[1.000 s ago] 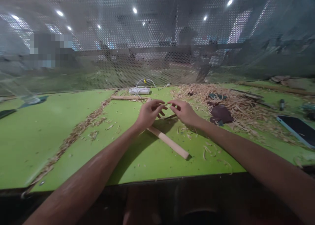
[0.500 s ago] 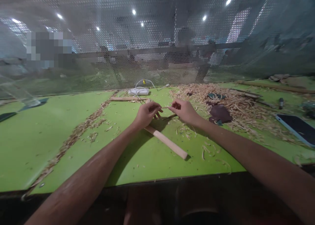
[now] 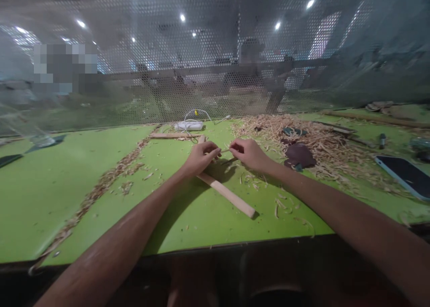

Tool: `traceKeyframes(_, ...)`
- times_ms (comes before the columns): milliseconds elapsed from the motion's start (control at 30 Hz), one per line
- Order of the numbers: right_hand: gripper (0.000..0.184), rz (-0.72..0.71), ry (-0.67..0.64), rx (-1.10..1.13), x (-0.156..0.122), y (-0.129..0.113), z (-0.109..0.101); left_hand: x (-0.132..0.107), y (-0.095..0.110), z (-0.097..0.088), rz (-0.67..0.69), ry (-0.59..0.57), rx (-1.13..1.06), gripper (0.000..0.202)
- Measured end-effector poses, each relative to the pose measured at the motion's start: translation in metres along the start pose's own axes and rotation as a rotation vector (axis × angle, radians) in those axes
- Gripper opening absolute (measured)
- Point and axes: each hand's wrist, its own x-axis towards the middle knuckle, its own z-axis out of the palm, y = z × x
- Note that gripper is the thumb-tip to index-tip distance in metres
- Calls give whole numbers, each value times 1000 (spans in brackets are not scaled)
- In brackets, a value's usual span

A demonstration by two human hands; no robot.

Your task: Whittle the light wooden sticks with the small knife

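Note:
A thin, pale sliver that looks like a wood shaving (image 3: 225, 151) stretches between my two hands. At one end, my left hand (image 3: 202, 157) pinches it between thumb and fingers. The fingertips of my right hand (image 3: 247, 153) are closed on the other end. Beneath my left hand a smooth pale wooden stick (image 3: 231, 196) lies slanted on the green table (image 3: 188, 222), its near end pointing right. Under the gap between the hands is a thin dark strip (image 3: 230, 161), too small to name.
Wood shavings (image 3: 339, 150) are heaped at the right, with a dark red piece of sandpaper-like sheet (image 3: 300, 155) on them. A phone (image 3: 405, 176) lies far right. A white power strip (image 3: 190, 126) with cable sits at the back. A perforated screen (image 3: 208, 87) stands behind the table.
Both hands have shifted only slightly, my right hand a little left and down, with the sliver still between them. The stick on the table stays in place.

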Motion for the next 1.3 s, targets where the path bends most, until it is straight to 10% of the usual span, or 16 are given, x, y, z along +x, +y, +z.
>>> traceKeyframes(233,15,-5,-4,-57,0,-1,6,1,2,5,169,27,306,8)
traceKeyframes(1300,12,-58,100,-227,-5,-3,24,-3,4,18,323,145,358,15)
